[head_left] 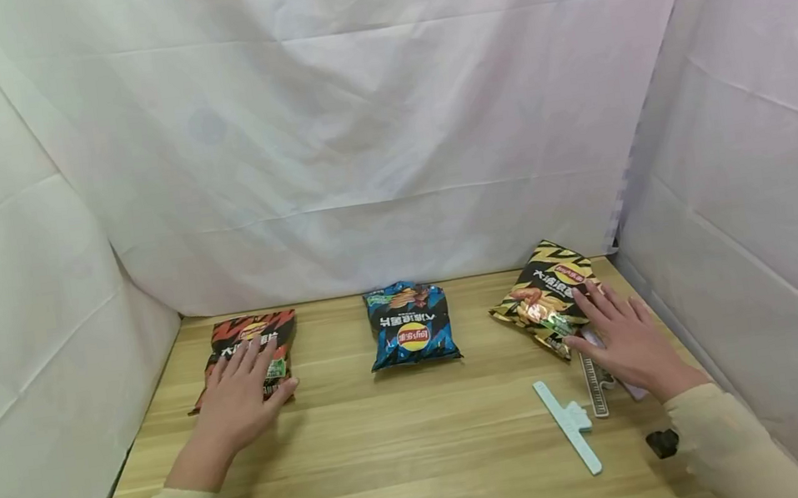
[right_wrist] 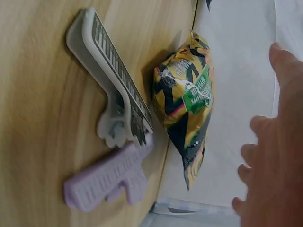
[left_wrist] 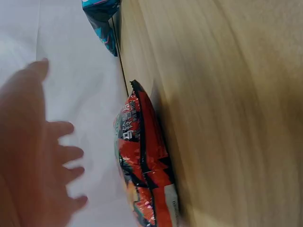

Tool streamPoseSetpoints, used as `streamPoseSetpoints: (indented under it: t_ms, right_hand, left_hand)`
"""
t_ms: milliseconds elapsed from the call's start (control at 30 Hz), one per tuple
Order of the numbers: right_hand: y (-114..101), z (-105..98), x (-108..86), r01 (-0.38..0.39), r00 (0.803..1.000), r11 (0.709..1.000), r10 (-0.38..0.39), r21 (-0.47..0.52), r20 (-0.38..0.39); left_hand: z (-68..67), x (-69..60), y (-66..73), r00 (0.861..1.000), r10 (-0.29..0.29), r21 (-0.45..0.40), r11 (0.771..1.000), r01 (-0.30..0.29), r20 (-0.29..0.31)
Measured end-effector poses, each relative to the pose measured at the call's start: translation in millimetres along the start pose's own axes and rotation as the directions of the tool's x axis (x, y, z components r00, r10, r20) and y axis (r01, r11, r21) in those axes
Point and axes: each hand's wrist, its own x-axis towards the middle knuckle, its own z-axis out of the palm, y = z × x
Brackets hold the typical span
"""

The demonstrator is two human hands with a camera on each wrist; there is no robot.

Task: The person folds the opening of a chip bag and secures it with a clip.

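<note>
My left hand [head_left: 239,392], fingers spread, hovers over a red and black chip bag [head_left: 255,335] at the table's left. In the left wrist view a gap separates that hand [left_wrist: 38,161] from the red bag [left_wrist: 142,161]. On the other side, my right hand [head_left: 626,337] is held with straight fingers near a yellow and black chip bag [head_left: 549,296]; the right wrist view has the hand [right_wrist: 274,146] apart from the yellow bag [right_wrist: 184,99]. Beneath it lie a grey-and-black bag clip [right_wrist: 113,80] and a purple bag clip [right_wrist: 109,179].
A blue chip bag [head_left: 411,323] lies at the back middle of the wooden table [head_left: 395,451]. Toward the front right is a pale blue bag clip [head_left: 570,428]. White cloth [head_left: 367,118] hangs behind the table and along both sides.
</note>
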Motion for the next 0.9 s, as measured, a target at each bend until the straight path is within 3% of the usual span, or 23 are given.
streamPoseSetpoints:
  t_ms: [200, 267, 400, 633, 767, 900]
  right_hand:
    - [-5, 3, 3.1, -0.015, 0.994, 0.999, 0.020, 0.050, -0.111]
    - [-8, 3, 2.5, -0.034, 0.993, 0.996, 0.043, 0.080, -0.111]
    - [-12, 5, 0.6, -0.055, 0.992, 0.991, 0.068, 0.124, -0.105]
    - [-10, 11, -1.9, -0.100, 0.987, 0.978, 0.120, 0.183, -0.103]
    - [-5, 8, -1.6, -0.220, 0.966, 0.932, 0.248, 0.289, -0.066]
    - [8, 4, 4.4, -0.368, 0.911, 0.830, 0.412, 0.420, -0.016]
  left_hand:
    - [4.4, 4.7, 9.4, 0.987, 0.095, -0.081, 0.991, -0.106, -0.129]
    - [6.1, 5.6, 14.6, 0.989, 0.094, -0.126, 0.986, -0.108, -0.111]
    - [10.5, 5.2, 24.6, 0.997, 0.071, -0.205, 0.976, -0.074, -0.022]
    - [18.8, 5.8, 28.7, 0.997, 0.067, -0.231, 0.971, -0.057, 0.034]
    - [19.7, 6.5, 28.0, 0.997, 0.067, -0.238, 0.970, -0.054, 0.049]
    - [18.6, 7.2, 28.8, 0.995, 0.078, -0.246, 0.967, -0.062, 0.055]
